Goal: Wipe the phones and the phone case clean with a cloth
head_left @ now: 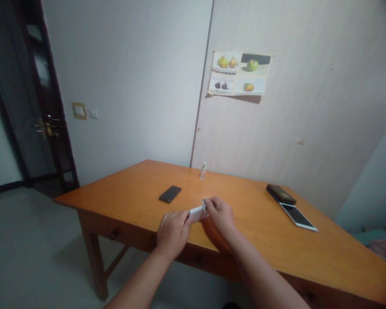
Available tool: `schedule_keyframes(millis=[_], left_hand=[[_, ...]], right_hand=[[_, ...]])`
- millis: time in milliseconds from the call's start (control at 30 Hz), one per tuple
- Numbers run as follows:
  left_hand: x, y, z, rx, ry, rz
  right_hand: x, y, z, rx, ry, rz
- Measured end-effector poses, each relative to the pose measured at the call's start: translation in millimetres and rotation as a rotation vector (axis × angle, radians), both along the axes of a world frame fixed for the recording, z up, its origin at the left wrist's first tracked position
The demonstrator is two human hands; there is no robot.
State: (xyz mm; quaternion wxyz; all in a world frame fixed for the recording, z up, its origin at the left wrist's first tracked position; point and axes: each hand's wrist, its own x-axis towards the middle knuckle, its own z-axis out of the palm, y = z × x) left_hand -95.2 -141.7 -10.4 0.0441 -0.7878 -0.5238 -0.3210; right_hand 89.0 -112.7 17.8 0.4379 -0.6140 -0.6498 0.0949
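A small, narrow white box (197, 213) is held just above the front edge of the wooden table (122, 189). My left hand (173, 232) is closed around its left end, with the fingers wrapped over it. At the other end, my right hand (221, 215) pinches what looks like a raised white end flap between thumb and forefinger. The contents of the box, if any, are hidden. Beyond my hands, a black phone (170, 194) lies flat on the tabletop.
A small clear bottle (203, 171) stands near the table's back edge by the wall. To the right lie a dark brown wallet-like case (281, 194) and a white-framed tablet (297, 216). A fruit poster (241, 74) hangs above; a dark door (16, 94) is at left.
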Motion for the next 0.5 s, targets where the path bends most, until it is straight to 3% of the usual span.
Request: schedule_keyframes(millis=[100,167,400,500], left_hand=[[1,0,0.1,0.01,-0.004,0.013],[1,0,-0.3,0.016,-0.009,0.008],[0,2,-3.6,0.01,-0.028,-0.024],[-1,3,-4.5,0.012,-0.033,-0.017]], right_hand=[[28,15,2,-0.006,-0.019,-0.135],[29,15,4,-0.004,-0.029,-0.158],[-43,-21,4,0.032,-0.097,0.095],[-49,-25,6,0.017,-0.12,0.111]])
